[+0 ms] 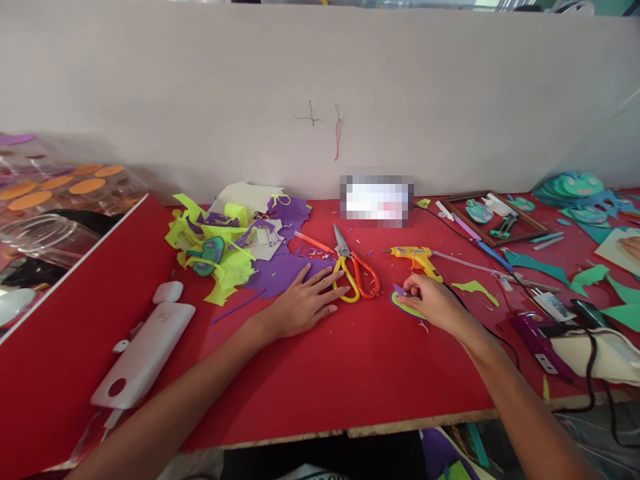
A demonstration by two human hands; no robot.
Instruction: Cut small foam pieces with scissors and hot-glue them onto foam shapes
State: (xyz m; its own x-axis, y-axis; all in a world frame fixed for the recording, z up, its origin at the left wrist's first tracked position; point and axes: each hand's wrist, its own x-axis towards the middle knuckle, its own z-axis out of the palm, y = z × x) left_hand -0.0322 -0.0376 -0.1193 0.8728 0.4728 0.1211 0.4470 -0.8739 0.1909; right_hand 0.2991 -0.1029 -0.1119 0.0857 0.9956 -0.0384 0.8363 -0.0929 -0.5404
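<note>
My left hand [305,303] lies on the red table with its fingers spread, the fingertips at the yellow handle loop of the scissors [356,270]. The scissors have one yellow and one red-orange handle, and their blades point away from me. My right hand [434,303] is closed in a pinch on a small purple piece [399,290]. Under those fingertips lies a yellow-green cutout [413,308] with a purple border, partly hidden by the hand. Just beyond it rests a yellow glue gun [417,259] with a clear glue stick in its back.
Purple and yellow-green scraps [235,243] are heaped at the back left. A white power bank [145,353] lies at the left. On the right are a brown frame [500,230], teal cutouts [570,193] and a purple device [543,343]. Another person's hand [631,247] shows at the right edge.
</note>
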